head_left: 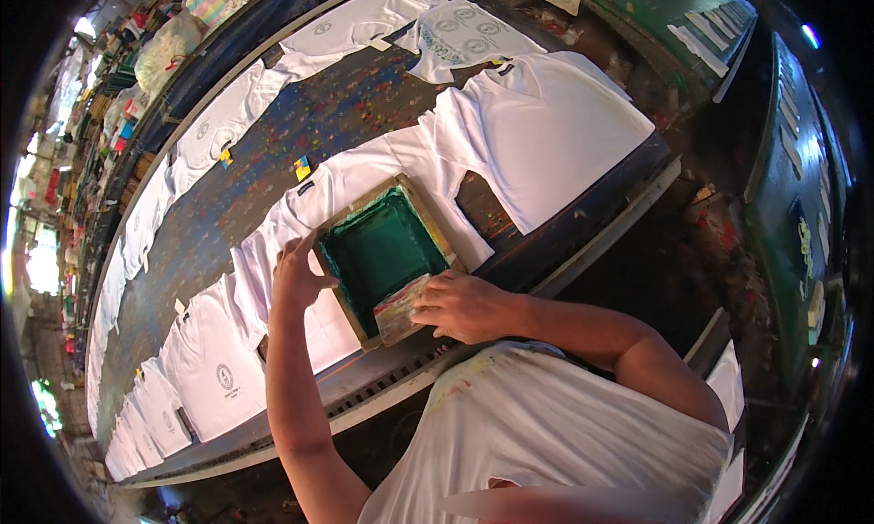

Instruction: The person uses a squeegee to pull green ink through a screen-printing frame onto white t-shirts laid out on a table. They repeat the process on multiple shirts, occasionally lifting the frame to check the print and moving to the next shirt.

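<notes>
Printing screen (378,251): lying flat over a white shirt (333,335) on the long table (355,101), one corner near the table's close edge.
Left hand (296,274): at the screen's left rim, fingers bent, thumb set apart – I can't tell whether they grip the wood.
Right hand (455,304): fingers curled over the squeegee (398,310), grasping it inside the screen's near right corner.
Edges and room: a bare strip of tabletop runs between two rows of shirts; right of the screen, a dark wedge of table shows before the neighbouring shirt (555,123).
Screen's make: four-sided wooden border, stained and worn, round a smooth dark-green panel – brighter green crusted along its inner edges.
Cloth: soft, creased white shirts, overlapping in places; one at left (218,369) bears a small dark round emblem.
Tabletop: dark, mottled with coloured specks.
Wearer's top (546,415): white, draped, paint-smudged.
</notes>
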`<action>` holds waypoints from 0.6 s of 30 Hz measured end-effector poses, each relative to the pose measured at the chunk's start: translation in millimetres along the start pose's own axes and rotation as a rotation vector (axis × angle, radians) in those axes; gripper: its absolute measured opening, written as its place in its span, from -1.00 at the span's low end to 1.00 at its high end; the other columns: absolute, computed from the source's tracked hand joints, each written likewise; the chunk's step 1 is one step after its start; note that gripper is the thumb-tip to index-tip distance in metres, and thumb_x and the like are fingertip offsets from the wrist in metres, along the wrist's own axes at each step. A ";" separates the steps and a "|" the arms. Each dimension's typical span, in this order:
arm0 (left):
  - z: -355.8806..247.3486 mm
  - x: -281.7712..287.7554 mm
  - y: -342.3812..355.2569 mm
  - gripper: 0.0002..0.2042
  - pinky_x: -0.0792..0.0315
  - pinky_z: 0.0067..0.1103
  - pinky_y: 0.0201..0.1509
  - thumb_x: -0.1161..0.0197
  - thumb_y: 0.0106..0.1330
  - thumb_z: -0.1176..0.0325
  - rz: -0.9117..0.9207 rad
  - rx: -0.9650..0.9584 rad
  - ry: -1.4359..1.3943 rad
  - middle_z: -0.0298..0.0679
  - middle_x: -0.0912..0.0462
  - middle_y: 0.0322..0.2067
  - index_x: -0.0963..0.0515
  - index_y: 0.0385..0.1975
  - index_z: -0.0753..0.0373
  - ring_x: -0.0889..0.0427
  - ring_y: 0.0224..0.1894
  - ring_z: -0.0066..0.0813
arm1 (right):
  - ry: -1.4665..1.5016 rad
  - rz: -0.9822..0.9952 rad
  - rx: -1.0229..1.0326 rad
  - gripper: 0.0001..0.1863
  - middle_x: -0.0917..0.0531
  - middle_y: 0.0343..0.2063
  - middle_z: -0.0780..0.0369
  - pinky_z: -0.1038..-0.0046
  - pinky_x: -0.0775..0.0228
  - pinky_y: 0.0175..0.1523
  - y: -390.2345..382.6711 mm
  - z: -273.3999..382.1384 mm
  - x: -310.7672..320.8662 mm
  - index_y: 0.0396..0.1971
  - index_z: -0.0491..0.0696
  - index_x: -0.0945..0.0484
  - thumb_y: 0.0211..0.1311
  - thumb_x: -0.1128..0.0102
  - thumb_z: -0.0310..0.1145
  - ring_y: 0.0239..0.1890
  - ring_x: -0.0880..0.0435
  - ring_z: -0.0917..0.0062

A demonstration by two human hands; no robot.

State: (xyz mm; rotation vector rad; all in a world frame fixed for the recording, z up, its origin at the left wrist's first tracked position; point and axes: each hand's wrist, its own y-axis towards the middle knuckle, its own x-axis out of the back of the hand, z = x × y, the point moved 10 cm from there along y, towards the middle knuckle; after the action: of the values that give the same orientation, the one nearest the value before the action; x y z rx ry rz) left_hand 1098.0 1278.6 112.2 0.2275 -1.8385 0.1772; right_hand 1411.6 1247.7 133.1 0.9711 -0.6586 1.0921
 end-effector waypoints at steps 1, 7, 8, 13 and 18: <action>11.6 -4.1 -7.9 0.07 -0.59 -0.13 0.43 -0.89 -0.17 0.38 -0.015 0.092 -0.075 -0.02 -0.69 0.36 -0.57 0.56 0.09 -0.67 0.37 0.04 | 0.024 -0.020 0.015 -0.42 -0.73 0.20 0.17 0.13 -0.50 0.43 -5.8 -0.6 4.5 0.25 0.02 -0.74 0.21 -0.66 -0.30 0.32 -0.65 0.24; 19.9 -34.3 -81.7 -0.56 -0.72 -0.39 -0.06 -0.61 0.33 0.47 -0.307 0.302 -0.377 -0.07 -0.85 0.01 -0.77 0.22 0.32 -0.86 -0.18 -0.26 | 0.153 -0.238 -0.058 -0.55 -0.76 0.19 0.22 0.11 -0.56 0.41 -56.6 -30.5 50.2 0.17 0.00 -0.81 0.25 -0.61 -0.39 0.30 -0.69 0.24; 13.8 -40.1 -94.7 -0.66 -0.71 -0.41 -0.08 -0.53 0.41 0.48 -0.350 0.322 -0.350 -0.09 -0.86 -0.04 -0.80 0.16 0.34 -0.86 -0.21 -0.29 | 0.156 -0.246 -0.070 -0.55 -0.76 0.19 0.22 0.11 -0.56 0.41 -63.6 -36.1 55.0 0.16 -0.01 -0.81 0.26 -0.61 -0.39 0.29 -0.70 0.24; -15.0 -51.6 -124.9 -0.67 -0.70 -0.46 -0.11 -0.46 0.44 0.51 -0.569 0.303 -0.497 -0.08 -0.83 0.00 -0.79 0.18 0.33 -0.82 -0.18 -0.38 | 0.147 -0.276 -0.132 -0.61 -0.76 0.17 0.21 0.14 -0.60 0.38 -84.3 -57.0 72.8 0.14 -0.04 -0.82 0.31 -0.58 -0.40 0.27 -0.70 0.21; -22.2 -52.8 -119.6 -0.59 -0.69 -0.47 -0.14 -0.40 0.33 0.57 -0.594 0.284 -0.441 -0.05 -0.79 0.10 -0.78 0.20 0.35 -0.78 -0.15 -0.36 | 0.164 -0.322 -0.123 -0.62 -0.76 0.18 0.20 0.12 -0.58 0.40 -79.3 -58.3 67.6 0.14 -0.02 -0.82 0.34 -0.56 -0.39 0.27 -0.69 0.19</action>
State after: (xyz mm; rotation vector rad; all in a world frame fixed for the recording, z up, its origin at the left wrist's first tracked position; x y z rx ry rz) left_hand 1162.2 1171.3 68.0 1.0639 -2.0855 -0.0350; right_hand 1508.5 1317.3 138.6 0.8379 -0.4132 0.8261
